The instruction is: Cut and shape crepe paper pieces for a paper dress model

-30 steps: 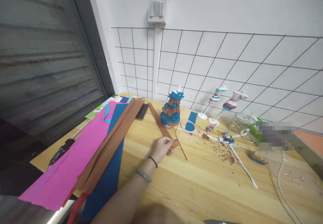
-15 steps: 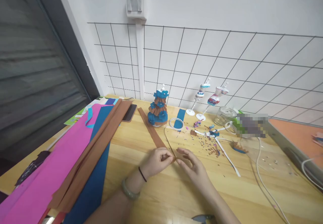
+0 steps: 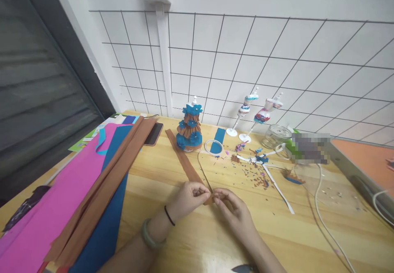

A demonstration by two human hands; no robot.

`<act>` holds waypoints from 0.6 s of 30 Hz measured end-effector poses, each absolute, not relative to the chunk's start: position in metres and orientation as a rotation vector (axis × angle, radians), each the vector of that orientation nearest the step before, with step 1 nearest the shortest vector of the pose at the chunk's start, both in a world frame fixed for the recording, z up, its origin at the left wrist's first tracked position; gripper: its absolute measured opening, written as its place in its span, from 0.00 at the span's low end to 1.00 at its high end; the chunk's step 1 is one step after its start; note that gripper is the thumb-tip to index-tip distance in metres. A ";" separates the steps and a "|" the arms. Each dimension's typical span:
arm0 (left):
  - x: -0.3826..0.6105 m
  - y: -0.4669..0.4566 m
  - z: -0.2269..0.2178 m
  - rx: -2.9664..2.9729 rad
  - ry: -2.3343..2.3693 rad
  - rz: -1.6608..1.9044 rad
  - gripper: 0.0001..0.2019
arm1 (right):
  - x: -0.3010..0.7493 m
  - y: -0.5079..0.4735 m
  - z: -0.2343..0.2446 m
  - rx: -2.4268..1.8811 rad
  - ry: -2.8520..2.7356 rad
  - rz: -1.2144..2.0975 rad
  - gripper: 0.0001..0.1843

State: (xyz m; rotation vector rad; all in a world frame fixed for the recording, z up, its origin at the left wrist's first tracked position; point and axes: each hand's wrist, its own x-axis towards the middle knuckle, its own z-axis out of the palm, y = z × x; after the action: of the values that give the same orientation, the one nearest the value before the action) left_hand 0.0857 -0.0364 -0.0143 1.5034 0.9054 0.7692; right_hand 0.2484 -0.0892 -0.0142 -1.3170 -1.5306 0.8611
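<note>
My left hand [image 3: 191, 199] is closed in a pinch at the near end of a brown crepe paper strip [image 3: 184, 161]. The fingertips of my right hand [image 3: 235, 209] are pressed together at the same end, almost touching the left ones. A thin brown cord-like strip [image 3: 201, 167] runs from between the fingertips toward a white ring [image 3: 213, 146]; the fingers hide its end. Behind the strip stands a small dress form [image 3: 190, 127] covered in blue and brown ruffled paper with blue flowers.
Brown, pink and blue crepe paper sheets [image 3: 83, 174] cover the left side beside a phone [image 3: 153, 134]. Paper scraps [image 3: 255, 174], white strips [image 3: 278, 189], two white dress forms [image 3: 263, 115], a clear jar [image 3: 277, 135] and a cable [image 3: 323, 211] lie right. Scissors [image 3: 244, 268] show at the front edge.
My right fingers have closed from spread to a pinch beside the left fingertips. The brown strip's end now shows below my left fingers. The view has shifted slightly downward.
</note>
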 end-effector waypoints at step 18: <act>0.084 -0.037 -0.012 1.536 0.885 0.827 0.09 | 0.248 -0.089 -0.018 -1.359 -1.546 0.863 0.07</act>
State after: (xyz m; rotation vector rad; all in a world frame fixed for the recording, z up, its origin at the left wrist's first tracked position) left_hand 0.0835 -0.0372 -0.0124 1.5361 0.8853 0.8269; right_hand 0.2482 -0.0886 -0.0181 -1.3594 -1.5464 0.8634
